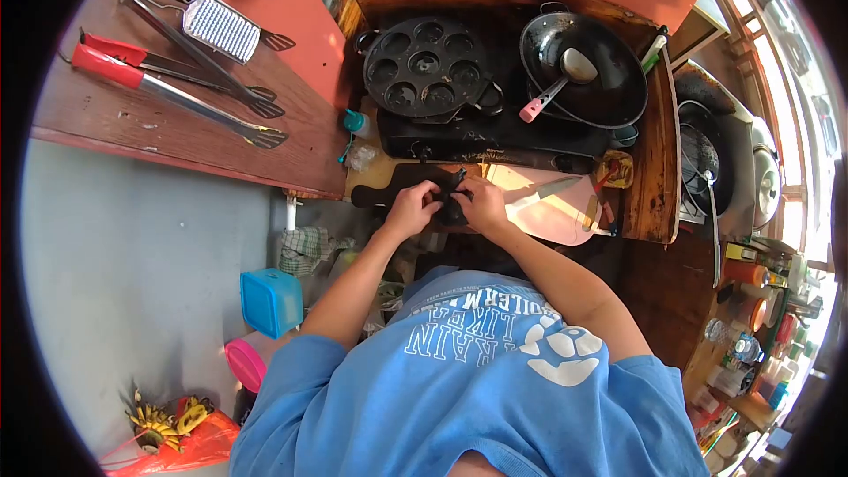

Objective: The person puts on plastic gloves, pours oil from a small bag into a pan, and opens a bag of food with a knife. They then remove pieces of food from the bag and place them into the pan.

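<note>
My left hand (411,208) and my right hand (484,203) meet at the front of the counter, and both grip a small black object (454,185) between them. What the object is cannot be told. It is held over a dark board with a handle (375,194). Just right of my right hand lies a pink cutting board (552,216) with a knife (555,186) on it.
Behind the hands a black stove (495,137) carries a round pan with several hollows (426,66) and a black wok (587,71) with a pink-handled ladle. Tongs and a grater (221,28) lie on the wooden shelf at left. A blue tub (270,300) sits below.
</note>
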A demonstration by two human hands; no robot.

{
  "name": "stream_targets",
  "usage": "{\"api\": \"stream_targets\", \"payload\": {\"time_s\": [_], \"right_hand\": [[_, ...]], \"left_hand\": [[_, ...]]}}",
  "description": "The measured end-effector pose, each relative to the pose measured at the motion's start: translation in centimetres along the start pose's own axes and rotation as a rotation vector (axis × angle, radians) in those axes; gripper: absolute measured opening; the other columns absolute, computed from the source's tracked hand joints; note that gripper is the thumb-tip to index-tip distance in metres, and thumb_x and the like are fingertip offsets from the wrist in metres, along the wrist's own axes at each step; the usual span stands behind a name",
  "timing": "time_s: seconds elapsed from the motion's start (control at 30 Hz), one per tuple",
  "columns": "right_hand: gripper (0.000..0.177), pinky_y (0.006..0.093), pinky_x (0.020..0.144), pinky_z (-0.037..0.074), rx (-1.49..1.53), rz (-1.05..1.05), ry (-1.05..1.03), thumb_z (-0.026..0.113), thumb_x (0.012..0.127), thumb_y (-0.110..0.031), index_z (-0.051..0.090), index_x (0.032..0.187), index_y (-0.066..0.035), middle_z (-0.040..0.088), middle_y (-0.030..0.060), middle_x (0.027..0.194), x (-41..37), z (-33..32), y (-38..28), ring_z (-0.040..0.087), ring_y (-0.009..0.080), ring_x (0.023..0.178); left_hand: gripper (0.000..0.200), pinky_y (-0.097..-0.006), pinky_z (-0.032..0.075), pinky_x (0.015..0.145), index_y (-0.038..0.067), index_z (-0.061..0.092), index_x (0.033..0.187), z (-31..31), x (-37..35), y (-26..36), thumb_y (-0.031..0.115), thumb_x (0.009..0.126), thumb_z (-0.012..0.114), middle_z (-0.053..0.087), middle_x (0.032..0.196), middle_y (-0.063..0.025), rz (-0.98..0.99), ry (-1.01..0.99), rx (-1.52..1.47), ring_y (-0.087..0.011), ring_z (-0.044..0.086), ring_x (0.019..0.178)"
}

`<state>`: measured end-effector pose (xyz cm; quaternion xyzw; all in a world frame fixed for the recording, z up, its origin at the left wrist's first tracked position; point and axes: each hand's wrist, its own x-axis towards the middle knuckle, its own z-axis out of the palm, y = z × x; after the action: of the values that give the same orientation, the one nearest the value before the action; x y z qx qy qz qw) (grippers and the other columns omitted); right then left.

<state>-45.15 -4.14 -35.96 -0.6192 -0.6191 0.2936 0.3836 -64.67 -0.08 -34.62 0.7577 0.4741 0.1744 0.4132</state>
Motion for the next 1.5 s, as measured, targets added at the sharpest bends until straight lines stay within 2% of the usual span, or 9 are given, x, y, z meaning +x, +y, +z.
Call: {"api": "stream_targets", "payload": {"time_s": [0.1, 0.27, 0.37, 0.47, 0.63, 0.77, 0.93, 1.23, 1.5], "right_hand": [[0.012, 0.0394, 0.074, 0.053, -0.017, -0.01, 0.04, 0.073, 0.078, -0.009, 0.071, 0.087, -0.001, 0.068, 0.0139, 0.086, -0.1, 0.1, 0.0, 0.067, 0.0331, 0.082], [0.012, 0.0393, 0.075, 0.053, -0.08, -0.016, 0.056, 0.07, 0.079, -0.009, 0.072, 0.089, -0.002, 0.069, 0.0143, 0.087, 0.3, -0.3, -0.5, 0.067, 0.0334, 0.083], [0.012, 0.0393, 0.076, 0.053, -0.077, 0.042, 0.088, 0.069, 0.081, -0.008, 0.072, 0.09, -0.002, 0.069, 0.0145, 0.089, 0.3, -0.5, 0.0, 0.067, 0.0332, 0.084], [0.012, 0.0414, 0.077, 0.054, 0.012, 0.043, 0.091, 0.067, 0.083, -0.01, 0.073, 0.091, -0.005, 0.07, 0.0133, 0.092, 0.7, -0.7, 0.6, 0.067, 0.0346, 0.085], [0.011, 0.0424, 0.077, 0.053, 0.03, 0.059, 0.122, 0.067, 0.083, -0.009, 0.071, 0.092, -0.004, 0.07, 0.0137, 0.091, 1.1, -0.1, -0.3, 0.067, 0.0341, 0.085], [0.013, 0.0446, 0.076, 0.053, -0.087, 0.045, 0.243, 0.069, 0.082, -0.015, 0.068, 0.091, -0.006, 0.069, 0.0141, 0.088, 1.0, -0.9, -2.5, 0.067, 0.0335, 0.084], [0.017, 0.0414, 0.069, 0.053, -0.297, 0.066, -0.109, 0.074, 0.077, -0.022, 0.068, 0.087, -0.008, 0.067, 0.0097, 0.076, 1.2, 0.0, -2.0, 0.067, 0.0291, 0.074], [0.014, 0.0413, 0.069, 0.054, -0.119, 0.243, -0.063, 0.072, 0.079, -0.017, 0.069, 0.086, -0.006, 0.07, 0.0119, 0.074, 0.3, -0.8, -2.9, 0.069, 0.0304, 0.071], [0.017, 0.045, 0.074, 0.052, -0.159, 0.133, -0.045, 0.071, 0.079, -0.018, 0.064, 0.088, -0.004, 0.069, 0.0145, 0.084, 0.8, -0.6, -2.6, 0.067, 0.0335, 0.081]], "left_hand": [[0.018, -0.037, 0.05, 0.062, 0.002, 0.065, 0.094, 0.6, 1.0, -0.1, 0.007, 0.078, 0.072, 0.064, 0.072, -0.013, 0.046, 0.099, -0.022, -0.0285, 0.064, 0.066], [0.016, -0.0306, 0.048, 0.06, 0.002, 0.063, 0.088, -1.4, 1.4, -0.2, 0.01, 0.08, 0.074, 0.063, 0.07, -0.008, -0.017, -0.086, -0.09, -0.0156, 0.061, 0.063], [0.019, -0.0279, 0.047, 0.059, 0.003, 0.064, 0.092, -0.8, 1.6, -2.8, 0.01, 0.079, 0.076, 0.062, 0.072, -0.0052, -0.074, 0.008, -0.366, -0.0107, 0.057, 0.063], [0.028, -0.0267, 0.043, 0.054, 0.004, 0.063, 0.103, -0.6, 1.2, -1.3, 0.007, 0.079, 0.076, 0.059, 0.075, -0.0023, 0.063, 0.019, -0.143, -0.0088, 0.053, 0.059], [0.016, -0.0288, 0.044, 0.055, 0.0, 0.064, 0.087, 1.0, 2.3, -0.7, 0.006, 0.078, 0.075, 0.062, 0.076, -0.0078, 0.109, 0.182, -0.1, -0.0124, 0.054, 0.058], [0.016, -0.0289, 0.044, 0.055, 0.0, 0.063, 0.087, 1.0, 2.2, -1.4, 0.006, 0.078, 0.075, 0.062, 0.076, -0.0082, 0.121, 0.184, -0.049, -0.0136, 0.056, 0.058], [0.016, -0.0309, 0.046, 0.057, 0.0, 0.063, 0.085, 0.6, 1.6, -0.7, 0.007, 0.078, 0.076, 0.063, 0.076, -0.0092, 0.085, 0.144, -0.09, -0.0167, 0.059, 0.061], [0.016, -0.0306, 0.045, 0.057, 0.0, 0.061, 0.081, -0.9, 1.6, -1.9, 0.004, 0.079, 0.076, 0.061, 0.074, -0.0084, 0.136, 0.081, -0.152, -0.0156, 0.057, 0.06], [0.013, -0.03, 0.048, 0.06, 0.001, 0.06, 0.087, -0.9, 1.1, -2.3, 0.0, 0.08, 0.071, 0.062, 0.078, -0.009, 0.07, 0.144, -0.207, -0.0163, 0.061, 0.065]]}}
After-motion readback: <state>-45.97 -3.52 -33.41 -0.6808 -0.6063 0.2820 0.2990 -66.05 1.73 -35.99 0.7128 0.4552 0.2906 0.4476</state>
